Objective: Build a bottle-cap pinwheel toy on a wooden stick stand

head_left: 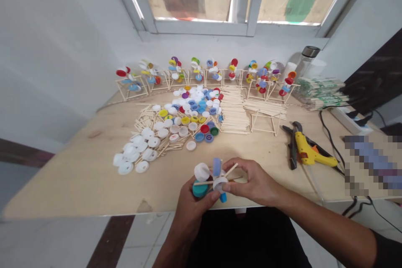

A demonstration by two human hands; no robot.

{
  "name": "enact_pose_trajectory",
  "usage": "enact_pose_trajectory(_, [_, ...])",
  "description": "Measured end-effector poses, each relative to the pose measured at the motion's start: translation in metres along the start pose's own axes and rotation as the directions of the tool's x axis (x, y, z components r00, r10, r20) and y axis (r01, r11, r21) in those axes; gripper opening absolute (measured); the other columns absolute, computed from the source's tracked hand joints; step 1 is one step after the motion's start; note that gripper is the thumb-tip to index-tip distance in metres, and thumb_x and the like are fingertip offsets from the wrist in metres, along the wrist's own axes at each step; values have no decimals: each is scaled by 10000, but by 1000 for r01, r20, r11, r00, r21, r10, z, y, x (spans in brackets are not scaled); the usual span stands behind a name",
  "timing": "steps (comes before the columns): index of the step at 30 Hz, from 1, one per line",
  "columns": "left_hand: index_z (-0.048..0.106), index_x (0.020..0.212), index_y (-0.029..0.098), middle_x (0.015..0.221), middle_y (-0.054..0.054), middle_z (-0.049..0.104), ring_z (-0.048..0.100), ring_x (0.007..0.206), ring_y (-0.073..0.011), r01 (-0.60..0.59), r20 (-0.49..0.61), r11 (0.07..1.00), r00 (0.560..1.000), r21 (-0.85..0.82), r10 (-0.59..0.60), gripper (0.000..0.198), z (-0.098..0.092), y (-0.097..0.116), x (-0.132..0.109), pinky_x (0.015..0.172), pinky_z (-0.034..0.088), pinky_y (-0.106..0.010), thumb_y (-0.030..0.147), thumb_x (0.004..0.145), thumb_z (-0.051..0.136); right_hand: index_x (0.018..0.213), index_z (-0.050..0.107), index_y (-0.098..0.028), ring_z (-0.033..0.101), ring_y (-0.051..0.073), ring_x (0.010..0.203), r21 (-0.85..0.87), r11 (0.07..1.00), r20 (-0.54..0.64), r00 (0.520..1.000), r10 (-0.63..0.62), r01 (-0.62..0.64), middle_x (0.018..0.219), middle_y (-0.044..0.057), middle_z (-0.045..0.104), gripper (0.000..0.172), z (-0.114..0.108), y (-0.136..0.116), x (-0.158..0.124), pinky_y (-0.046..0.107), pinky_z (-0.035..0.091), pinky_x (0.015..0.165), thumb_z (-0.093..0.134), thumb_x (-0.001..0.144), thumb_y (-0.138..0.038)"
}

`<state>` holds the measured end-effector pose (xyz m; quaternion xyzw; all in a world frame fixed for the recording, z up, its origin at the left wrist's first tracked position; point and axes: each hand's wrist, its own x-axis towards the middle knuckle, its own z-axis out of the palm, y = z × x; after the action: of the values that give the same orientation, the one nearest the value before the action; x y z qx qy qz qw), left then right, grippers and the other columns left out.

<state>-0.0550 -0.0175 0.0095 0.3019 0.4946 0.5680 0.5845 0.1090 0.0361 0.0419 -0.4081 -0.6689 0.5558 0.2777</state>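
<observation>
Above the table's front edge, both hands hold a small wheel of bottle caps and sticks (216, 167). White, blue and teal caps stand around its middle, with thin wooden sticks poking out. My left hand (193, 203) grips it from the lower left, its thumb by the white cap (220, 184) and its fingers behind the teal cap (200, 189). From the right, my right hand (248, 180) pinches the wheel, thumb on the white cap and index finger near a stick (231, 170). Some fingertips are hidden behind the caps.
Loose coloured caps (194, 106), white caps with holes (135, 150) and wooden sticks (234, 111) cover the table's middle. Finished-looking cap wheels on stick frames (196, 73) line the back. At right lie a bare stick frame (265, 122), a yellow glue gun (309, 150) and a power strip (350, 119).
</observation>
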Motion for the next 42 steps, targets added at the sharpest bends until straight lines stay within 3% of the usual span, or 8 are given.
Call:
enact_pose_trajectory(4, [721, 762, 137, 709, -57, 734, 649, 662, -190, 14, -27, 1000, 1000, -9, -14, 378, -2, 1, 2, 656, 505, -277, 345, 481, 863, 968, 639, -188, 629, 194, 926, -24, 999, 33, 999, -24, 25, 979, 44, 681, 323, -2, -3, 2, 323, 476, 862, 723, 746, -407])
enact_pose_trajectory(8, [727, 749, 140, 699, -43, 732, 641, 651, -172, 11, -96, 1000, 995, -7, -11, 362, -8, 2, 5, 651, 502, -258, 335, 474, 860, 1038, 642, -192, 611, 207, 1038, -78, 992, 92, 991, -93, 100, 1077, 63, 675, 306, -23, -6, 12, 353, 440, 945, 658, 813, -399])
enact_pose_trajectory(12, [721, 742, 140, 683, -30, 724, 643, 645, -171, 34, -195, 999, 980, -26, -38, 389, -13, -3, 7, 667, 509, -263, 323, 433, 870, 1014, 654, -183, 608, 223, 1054, -271, 954, -52, 988, -146, 127, 1097, 84, 679, 246, -42, 3, 40, 389, 432, 948, 553, 888, -370])
enact_pose_trajectory(16, [719, 770, 137, 725, -45, 734, 662, 688, -193, -2, -285, 996, 958, -92, -24, 432, -17, -12, 8, 711, 525, -291, 342, 425, 876, 1081, 648, -181, 568, 241, 1074, -701, 684, 19, 964, -264, 201, 1148, 92, 657, 231, -39, 14, 75, 407, 405, 947, 529, 901, -262])
enact_pose_trajectory(19, [710, 775, 153, 761, -40, 739, 677, 747, -195, 14, -269, 973, 960, -229, -77, 463, -21, -15, 9, 761, 533, -299, 326, 389, 901, 1180, 618, -193, 519, 259, 1105, -856, 462, 134, 962, -238, 233, 1203, 102, 615, 295, -27, 15, 94, 402, 385, 924, 514, 906, -227])
enact_pose_trajectory(24, [705, 770, 168, 758, -16, 735, 677, 767, -153, 17, -253, 940, 961, -342, -109, 440, -25, -15, 11, 791, 526, -255, 285, 402, 915, 1199, 617, -214, 478, 279, 1096, -889, 371, 198, 955, -221, 270, 1176, 123, 594, 327, -15, 17, 107, 418, 332, 913, 532, 883, -198])
enact_pose_trajectory(33, [700, 783, 164, 796, -32, 740, 680, 795, -159, 71, -196, 927, 969, -367, -152, 446, -30, -15, 13, 801, 527, -261, 253, 404, 918, 1149, 621, -213, 464, 266, 1019, -923, 256, 240, 949, -205, 288, 1023, 103, 617, 276, -19, 18, 90, 411, 295, 890, 514, 895, -218])
enact_pose_trajectory(42, [693, 787, 164, 751, -25, 722, 672, 747, -152, -6, -250, 942, 965, -335, -82, 461, -29, -28, 17, 778, 528, -256, 288, 399, 909, 1173, 614, -202, 488, 264, 1020, -916, 269, 237, 943, -234, 297, 1011, 99, 634, 288, -42, 24, 29, 412, 327, 888, 514, 903, -200])
